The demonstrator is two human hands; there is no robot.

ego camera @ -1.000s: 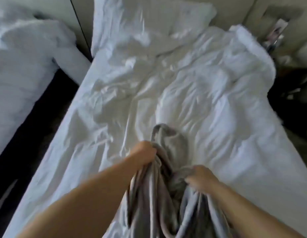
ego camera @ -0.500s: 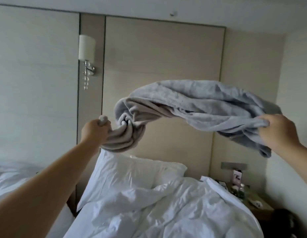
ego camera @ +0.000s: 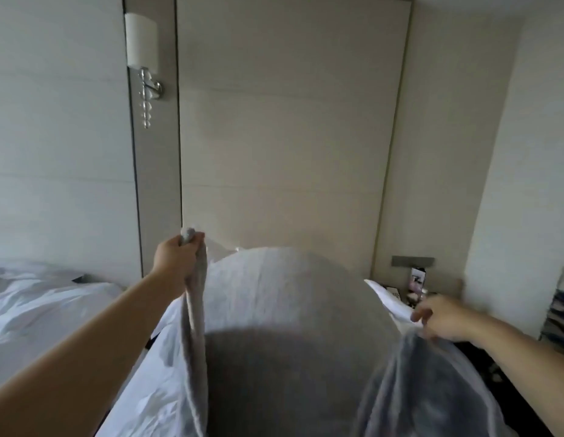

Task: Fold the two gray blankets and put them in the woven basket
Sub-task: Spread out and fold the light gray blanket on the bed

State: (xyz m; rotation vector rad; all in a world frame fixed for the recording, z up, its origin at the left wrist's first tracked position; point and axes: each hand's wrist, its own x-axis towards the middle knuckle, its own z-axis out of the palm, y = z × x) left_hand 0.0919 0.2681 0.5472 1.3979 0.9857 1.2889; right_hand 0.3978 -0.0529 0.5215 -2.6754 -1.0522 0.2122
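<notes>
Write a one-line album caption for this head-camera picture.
Left hand grips one corner and right hand the other edge of a gray blanket billowing over a white bed.

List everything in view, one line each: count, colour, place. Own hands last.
blanket: one, gray, puffed up in the air over the near bed, held at both ends
near bed: one, white linen, under the blanket
far bed: one, white linen, at the left edge
lamp: one, white shade with clear beads, on the wall at upper left
wall panel: one, beige, behind the near bed
small items: several, too blurred to name, at right by the wall
left hand: grips the blanket's bunched left end
right hand: holds the blanket's right edge, lower down
</notes>
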